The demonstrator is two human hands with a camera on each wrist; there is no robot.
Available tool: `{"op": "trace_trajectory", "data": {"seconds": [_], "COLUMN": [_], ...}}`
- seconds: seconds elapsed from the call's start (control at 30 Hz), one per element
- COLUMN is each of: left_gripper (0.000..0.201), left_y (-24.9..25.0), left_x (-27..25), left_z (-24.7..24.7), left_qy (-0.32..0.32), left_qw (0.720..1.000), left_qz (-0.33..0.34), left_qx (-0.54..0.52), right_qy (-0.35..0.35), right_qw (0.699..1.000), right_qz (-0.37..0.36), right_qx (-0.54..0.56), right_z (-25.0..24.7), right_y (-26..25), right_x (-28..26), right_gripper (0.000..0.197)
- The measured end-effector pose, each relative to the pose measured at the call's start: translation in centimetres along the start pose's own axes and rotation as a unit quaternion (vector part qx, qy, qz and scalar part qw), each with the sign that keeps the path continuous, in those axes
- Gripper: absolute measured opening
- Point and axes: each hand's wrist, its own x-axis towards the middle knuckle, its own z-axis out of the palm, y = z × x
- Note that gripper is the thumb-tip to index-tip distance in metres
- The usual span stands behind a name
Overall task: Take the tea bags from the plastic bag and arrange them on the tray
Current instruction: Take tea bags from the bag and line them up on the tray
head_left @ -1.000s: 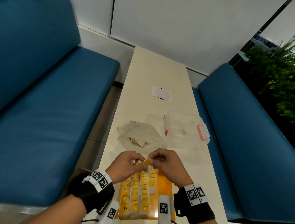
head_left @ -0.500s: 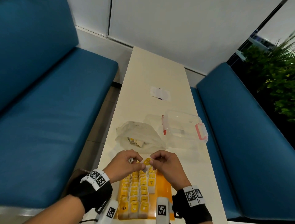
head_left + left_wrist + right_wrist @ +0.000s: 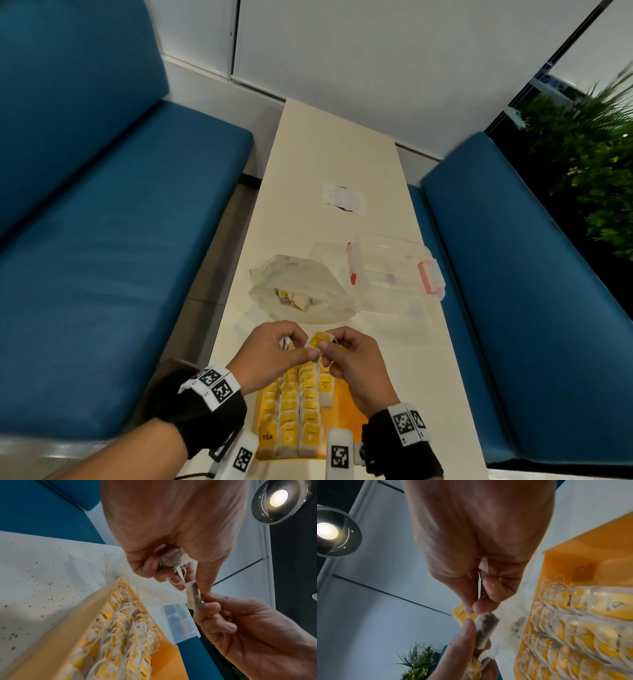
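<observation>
Both hands meet just above the far end of the orange tray (image 3: 344, 407), which holds rows of yellow-tagged tea bags (image 3: 291, 407). Between them hangs one tea bag (image 3: 319, 341) with a yellow tag, seen edge-on as the tea bag (image 3: 193, 596) and from below as the tea bag (image 3: 485, 626). My left hand (image 3: 274, 349) pinches its left side with thumb and forefinger and also keeps a bunched tea bag (image 3: 173, 559) in its curled fingers. My right hand (image 3: 349, 356) pinches the right side. The clear plastic bag (image 3: 301, 291) lies beyond, with a few tea bags inside.
A clear plastic box (image 3: 394, 270) with red clasps sits right of the bag, its lid beside it. A small white packet (image 3: 342, 198) lies farther up the narrow cream table (image 3: 308, 154). Blue benches (image 3: 102, 257) flank both sides; a plant (image 3: 589, 171) stands at the right.
Both hands stay together over the tray's far end, working the same tea bag; its yellow tag has turned to face up more. The view has shifted slightly.
</observation>
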Motion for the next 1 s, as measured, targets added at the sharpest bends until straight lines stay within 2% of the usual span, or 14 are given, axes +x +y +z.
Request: {"op": "trace_trajectory", "data": {"seconds": [0.1,0.2,0.27,0.37,0.5,0.7,0.87,1.0], "left_gripper": [0.013,0.011,0.015,0.035,0.052,0.045,0.043,0.043], "left_y": [-0.4,-2.2,-3.6,-5.4,-7.0,-7.3,-7.3,-7.4], "left_x": [-0.4,-0.6,-0.9,-1.6,-2.3,-2.6,-2.5,-2.4], "left_z": [-0.4,-1.2,-1.7,-1.9,-1.6,-1.3,-1.5,-1.6], "left_qy": [0.011,0.071,0.109,0.102,0.072,0.051,0.046,0.041], "left_qw": [1.0,0.996,0.988,0.978,0.975,0.979,0.981,0.982], "left_qz": [-0.013,-0.052,-0.088,-0.132,-0.164,-0.151,-0.151,-0.15], "left_qx": [0.001,0.033,0.069,0.124,0.129,0.124,0.117,0.107], "right_qy": [0.001,-0.001,-0.004,-0.023,-0.038,-0.002,0.02,0.015], "right_qw": [1.0,0.994,0.982,0.95,0.91,0.889,0.892,0.9], "right_qz": [-0.003,0.029,0.063,0.119,0.166,0.188,0.188,0.189], "right_qx": [-0.017,-0.106,-0.18,-0.286,-0.378,-0.418,-0.41,-0.391], "right_z": [-1.0,-2.9,-3.9,-4.3,-3.9,-2.3,-1.6,-1.3], "right_y": [0.0,1.2,2.5,4.4,7.5,8.8,8.8,9.2], "right_x": [-0.1,-0.2,-0.3,-0.2,0.9,1.6,1.5,1.5], "right_gripper": [0.006,0.001,0.005,0.015,0.022,0.03,0.013,0.014]}}
